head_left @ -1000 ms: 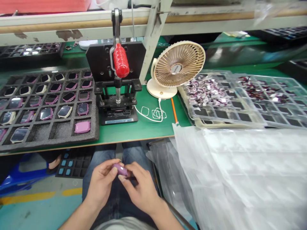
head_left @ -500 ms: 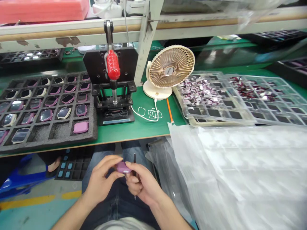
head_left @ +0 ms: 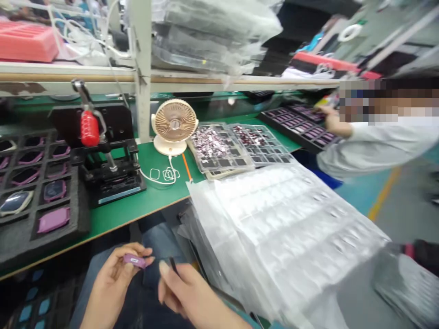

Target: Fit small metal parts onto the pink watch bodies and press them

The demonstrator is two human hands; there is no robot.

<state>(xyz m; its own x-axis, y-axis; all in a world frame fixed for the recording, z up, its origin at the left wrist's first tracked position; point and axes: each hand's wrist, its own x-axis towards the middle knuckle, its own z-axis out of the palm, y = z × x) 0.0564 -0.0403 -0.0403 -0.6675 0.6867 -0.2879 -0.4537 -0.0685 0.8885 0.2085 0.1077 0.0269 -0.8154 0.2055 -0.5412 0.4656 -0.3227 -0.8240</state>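
Observation:
Over my lap, my left hand pinches a small purple watch case between thumb and fingertips. A little to its right, my right hand is closed round a thin dark tool whose tip points up; it is apart from the case. On the green bench, a black foam tray at the left holds several watch cases in its pockets, one of them a purple case near the front.
A black hand press with a red handle stands on the bench beside a beige fan. Clear trays of small parts lie behind a stack of clear plastic trays. A co-worker's sleeve reaches over another tray at the right.
The view has swung to the right, bringing a co-worker into sight. My hands have moved apart: the right hand has left the purple case, which stays in the left.

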